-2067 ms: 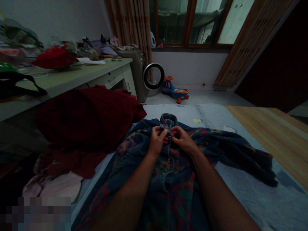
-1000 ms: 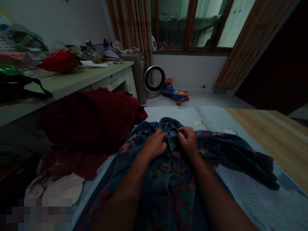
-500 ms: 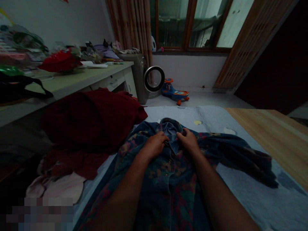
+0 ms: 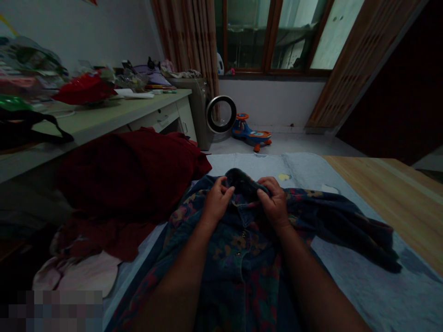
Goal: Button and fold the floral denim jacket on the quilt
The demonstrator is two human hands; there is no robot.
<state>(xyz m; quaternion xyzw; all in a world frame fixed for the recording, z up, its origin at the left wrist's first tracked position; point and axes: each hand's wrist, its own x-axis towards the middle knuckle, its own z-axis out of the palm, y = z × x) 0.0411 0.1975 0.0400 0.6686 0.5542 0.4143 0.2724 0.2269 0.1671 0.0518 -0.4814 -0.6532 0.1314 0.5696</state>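
Note:
A dark blue denim shirt (image 4: 238,249) with a floral print lies front side up, its button placket running toward me. My left hand (image 4: 218,197) pinches the left side of its collar (image 4: 244,177) between thumb and fingers. On the collar's other side, my right hand (image 4: 273,198) grips the edge with the thumb on top. Between my hands the collar stands folded up, dark on its inner face. One sleeve (image 4: 356,226) stretches out to the right; the left part of the shirt is partly hidden by my forearm.
Under the shirt is a pale blue blanket (image 4: 349,276) beside a wooden board (image 4: 380,184). A dark red cloth heap (image 4: 138,170) and pink cloth (image 4: 86,272) lie left. Beyond are a cluttered desk (image 4: 138,115), a washing machine with open door (image 4: 221,114) and a ride-on toy (image 4: 251,133).
The collar has been turned up between my hands, covering the lighter inner lining that showed before. Both hands have shifted slightly, and my right hand has closed further round the collar edge.

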